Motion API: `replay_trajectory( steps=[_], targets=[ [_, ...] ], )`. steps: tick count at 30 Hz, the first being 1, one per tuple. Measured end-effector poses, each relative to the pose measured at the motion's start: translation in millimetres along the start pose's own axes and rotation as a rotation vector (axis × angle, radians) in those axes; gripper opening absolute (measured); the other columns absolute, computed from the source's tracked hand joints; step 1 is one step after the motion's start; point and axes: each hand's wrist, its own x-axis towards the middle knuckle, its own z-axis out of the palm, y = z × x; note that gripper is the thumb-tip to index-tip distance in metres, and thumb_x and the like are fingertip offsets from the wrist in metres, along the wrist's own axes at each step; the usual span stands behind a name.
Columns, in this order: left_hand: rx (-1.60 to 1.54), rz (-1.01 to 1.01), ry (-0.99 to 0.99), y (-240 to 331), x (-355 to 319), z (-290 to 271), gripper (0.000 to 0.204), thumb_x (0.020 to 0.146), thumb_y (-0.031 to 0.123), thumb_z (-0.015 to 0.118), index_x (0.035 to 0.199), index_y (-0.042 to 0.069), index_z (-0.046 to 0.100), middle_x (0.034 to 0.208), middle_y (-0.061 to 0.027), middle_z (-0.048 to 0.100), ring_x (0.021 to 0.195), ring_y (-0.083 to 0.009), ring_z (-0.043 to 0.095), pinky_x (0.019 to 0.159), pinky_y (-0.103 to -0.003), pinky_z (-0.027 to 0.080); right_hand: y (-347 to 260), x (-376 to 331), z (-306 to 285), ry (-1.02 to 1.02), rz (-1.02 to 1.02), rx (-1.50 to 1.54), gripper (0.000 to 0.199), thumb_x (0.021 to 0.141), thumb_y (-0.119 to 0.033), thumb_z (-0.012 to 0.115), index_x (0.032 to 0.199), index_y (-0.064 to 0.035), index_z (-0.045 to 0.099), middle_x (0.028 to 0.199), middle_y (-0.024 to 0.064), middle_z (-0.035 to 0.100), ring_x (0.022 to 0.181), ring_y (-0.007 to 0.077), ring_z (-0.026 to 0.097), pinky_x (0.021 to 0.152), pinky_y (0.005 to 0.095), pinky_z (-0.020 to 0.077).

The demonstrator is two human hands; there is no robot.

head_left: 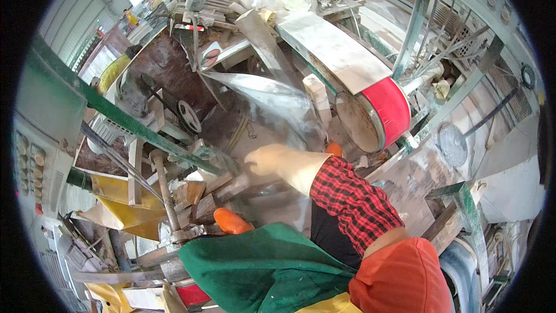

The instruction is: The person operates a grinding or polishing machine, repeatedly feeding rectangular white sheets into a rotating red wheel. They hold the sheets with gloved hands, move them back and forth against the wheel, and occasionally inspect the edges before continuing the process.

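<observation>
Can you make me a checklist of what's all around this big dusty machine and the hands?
Surface: dusty machine bed, grey-white grime.
Job's things: red-rimmed belt wheel; clear plastic sheet; wooden blocks.
Clutter: yellow sheeting, scrap wood.
Hands: right hand in a pale glove, reaching toward the plastic; left hand in an orange glove, mostly hidden.
Cables: nothing seen.
Surroundings: green steel frame, control panel, a person far behind.

Bright daylight, glare on plastic sheet [272, 95] (fisheye edges bend, black corners).
</observation>
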Motion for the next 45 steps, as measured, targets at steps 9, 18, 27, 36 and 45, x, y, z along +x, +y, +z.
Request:
replay_trajectory(
  steps=[9, 18, 27, 36, 45],
  targets=[
    [-0.273, 0.002, -0.107, 33.4, -35.5, -63.9, 0.09, 0.084, 0.062, 0.072, 0.157, 0.018, 0.043, 0.15, -0.0112, 0.055, 0.135, -0.0298, 0.053, 0.102, -0.048, 0.049, -4.8, 0.3, -4.1, -0.007, 0.024, 0.042, 0.047, 0.094, -0.034, 0.056, 0.139, -0.0232, 0.063, 0.129, 0.0152, 0.069, 0.117, 0.0375, 0.065, 0.101, 0.0489, 0.0508],
    [-0.163, 0.32, -0.497, 205.1, -29.8, 59.4, 0.082, 0.081, 0.048, 0.074, 0.153, 0.02, 0.046, 0.149, -0.0085, 0.055, 0.127, -0.0263, 0.056, 0.074, -0.038, 0.055, -7.4, 33.5, 27.4, 0.061, -0.105, 0.561, 0.049, 0.095, -0.029, 0.064, 0.142, -0.0136, 0.061, 0.126, 0.0185, 0.07, 0.112, 0.0299, 0.069, 0.1, 0.042, 0.0528],
    [0.345, 1.277, -0.677, 299.2, -107.7, 303.7, 0.101, 0.067, 0.015, 0.09, 0.155, 0.004, 0.042, 0.155, -0.0186, 0.047, 0.144, -0.0336, 0.045, 0.121, -0.042, 0.036, -55.0, -5.1, 0.1, 0.326, -0.113, 1.321, 0.057, 0.099, -0.029, 0.07, 0.146, -0.0036, 0.051, 0.132, 0.0192, 0.065, 0.115, 0.0243, 0.065, 0.097, 0.0363, 0.0557],
    [-0.142, 0.504, -0.956, 293.2, -87.1, 319.7, 0.077, 0.1, 0.047, 0.063, 0.158, 0.006, 0.037, 0.158, -0.0189, 0.044, 0.142, -0.0293, 0.047, 0.116, -0.042, 0.04, -41.2, -18.8, -17.6, 0.371, -0.174, 1.387, 0.055, 0.097, -0.008, 0.068, 0.148, -0.0031, 0.046, 0.137, 0.01, 0.062, 0.123, 0.0193, 0.06, 0.106, 0.0369, 0.0493],
    [-0.193, 0.455, -0.888, 294.4, -92.3, 310.3, 0.045, 0.103, 0.04, 0.057, 0.126, 0.002, 0.064, 0.109, -0.0055, 0.07, 0.098, -0.0139, 0.063, 0.091, -0.032, 0.05, -21.6, 6.9, -40.4, 0.427, -0.057, 1.252, 0.037, 0.098, -0.025, 0.074, 0.126, -0.0019, 0.07, 0.109, 0.0057, 0.075, 0.095, 0.0118, 0.068, 0.083, 0.0265, 0.0548]
  ],
)
